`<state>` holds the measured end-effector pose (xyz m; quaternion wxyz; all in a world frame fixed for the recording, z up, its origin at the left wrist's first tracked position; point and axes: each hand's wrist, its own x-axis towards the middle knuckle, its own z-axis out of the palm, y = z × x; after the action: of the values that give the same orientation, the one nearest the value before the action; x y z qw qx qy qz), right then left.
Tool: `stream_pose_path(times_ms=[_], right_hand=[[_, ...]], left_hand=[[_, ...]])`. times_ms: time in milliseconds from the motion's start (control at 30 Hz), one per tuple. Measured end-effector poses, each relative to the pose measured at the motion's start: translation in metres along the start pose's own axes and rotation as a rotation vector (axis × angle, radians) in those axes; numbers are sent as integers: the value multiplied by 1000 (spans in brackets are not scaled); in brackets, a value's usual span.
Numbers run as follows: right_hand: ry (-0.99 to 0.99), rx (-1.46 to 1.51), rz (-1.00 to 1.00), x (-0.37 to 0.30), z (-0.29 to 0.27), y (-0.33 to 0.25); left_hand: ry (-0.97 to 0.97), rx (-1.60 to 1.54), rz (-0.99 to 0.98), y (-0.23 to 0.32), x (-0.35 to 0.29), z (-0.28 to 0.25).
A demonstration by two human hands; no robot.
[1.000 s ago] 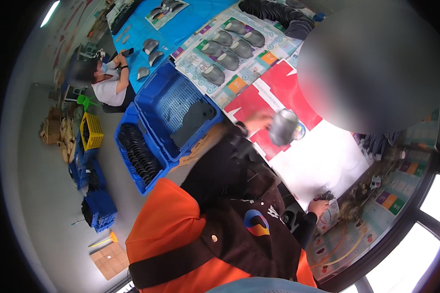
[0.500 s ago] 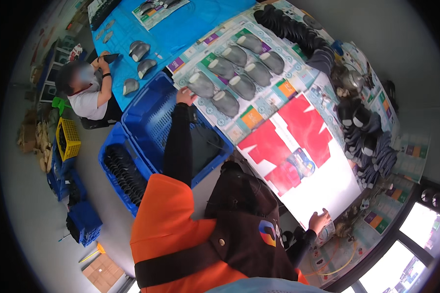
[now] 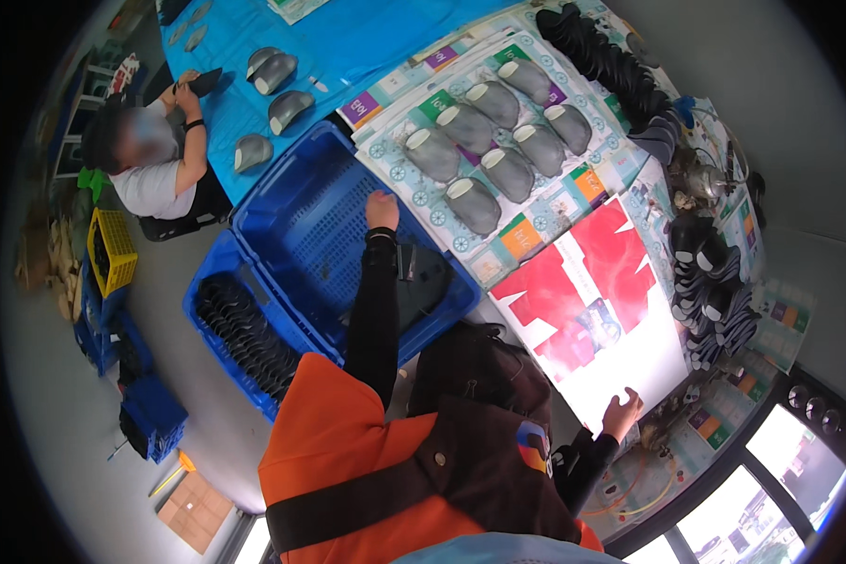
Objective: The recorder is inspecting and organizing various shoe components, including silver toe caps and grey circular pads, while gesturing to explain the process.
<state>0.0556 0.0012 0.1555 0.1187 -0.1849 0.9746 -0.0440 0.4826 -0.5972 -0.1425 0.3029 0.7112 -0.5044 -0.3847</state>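
My left hand [image 3: 382,209] is closed above the blue plastic crate [image 3: 315,174], close to the left edge of a printed sheet [image 3: 414,211]. Whatever its fingers may hold is hidden. On that sheet lie several grey, rounded shoe-upper pieces [image 3: 474,205] with pale openings, set out in two rows. At the lower right, my right hand [image 3: 622,414] has its fingers apart and slightly bent, holding nothing. It is beside the white end of a red-and-white board [image 3: 611,381].
Dark pieces fill a second blue crate [image 3: 244,324]. Black stacked pieces [image 3: 602,66] and dark shoe parts [image 3: 714,282] line the table's far and right sides. Across the blue-covered table [image 3: 357,56], a seated person [image 3: 150,160] handles a dark piece. A yellow crate [image 3: 113,249] stands left.
My left hand has drawn back from the sheet's near-left corner, beside a grey piece, to above the crate. My right hand stays by the board's white end. The whole view has shifted.
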Motion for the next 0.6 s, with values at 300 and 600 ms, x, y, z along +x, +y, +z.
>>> stream_pose_path(times_ms=[300, 600], right_hand=[[-8, 0, -60, -6, -8, -22], [21, 28, -104, -8, -4, -19]], left_hand=[[-179, 274, 50, 88, -72, 62], [-70, -661, -273, 85, -80, 60]])
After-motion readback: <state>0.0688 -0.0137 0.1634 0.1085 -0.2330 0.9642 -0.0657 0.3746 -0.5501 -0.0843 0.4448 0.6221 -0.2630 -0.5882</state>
